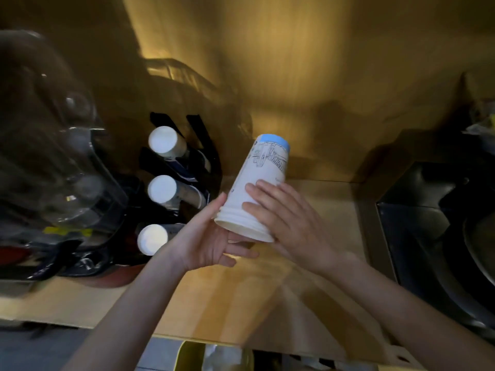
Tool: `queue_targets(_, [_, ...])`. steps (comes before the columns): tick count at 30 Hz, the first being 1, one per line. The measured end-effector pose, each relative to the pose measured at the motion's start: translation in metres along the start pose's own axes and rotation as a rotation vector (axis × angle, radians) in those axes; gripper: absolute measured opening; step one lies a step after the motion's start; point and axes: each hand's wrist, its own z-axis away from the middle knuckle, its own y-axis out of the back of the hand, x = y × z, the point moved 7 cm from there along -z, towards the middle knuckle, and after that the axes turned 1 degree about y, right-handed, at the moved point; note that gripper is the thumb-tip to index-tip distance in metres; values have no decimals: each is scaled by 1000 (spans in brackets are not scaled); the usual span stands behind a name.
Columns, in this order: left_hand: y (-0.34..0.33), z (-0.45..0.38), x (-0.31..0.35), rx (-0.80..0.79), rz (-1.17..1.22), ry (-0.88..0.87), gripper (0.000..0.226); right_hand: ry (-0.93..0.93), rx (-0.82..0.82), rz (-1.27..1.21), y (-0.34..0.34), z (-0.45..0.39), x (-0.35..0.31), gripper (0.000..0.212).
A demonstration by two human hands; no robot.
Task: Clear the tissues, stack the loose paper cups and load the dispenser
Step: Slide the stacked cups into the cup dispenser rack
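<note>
A stack of white paper cups [261, 180] with a blue band at its base and a line drawing on the side tilts bottom-up above the counter. My left hand [211, 239] cups the rims from below and the left. My right hand [284, 212] lies flat over the stack's right side, fingers spread across the wall. To the left stands a black cup dispenser [198, 156] with three slanted tubes, each showing a white cup bottom [162, 140]. No tissues are visible.
A wooden counter [308, 290] runs under my hands, backed by a golden wall. A blurred clear plastic container [53, 156] sits at the left, and a dark metal sink [442, 236] at the right. A bin opening [214, 357] shows below the counter edge.
</note>
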Motion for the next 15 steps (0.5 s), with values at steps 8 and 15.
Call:
queue_targets(8, [62, 81, 16, 238, -17, -496, 72, -323, -152, -306, -24, -34, -40, 77])
queue_targets(15, [102, 157, 34, 460, -261, -776, 94, -850, -167, -1297, -67, -69, -73, 76])
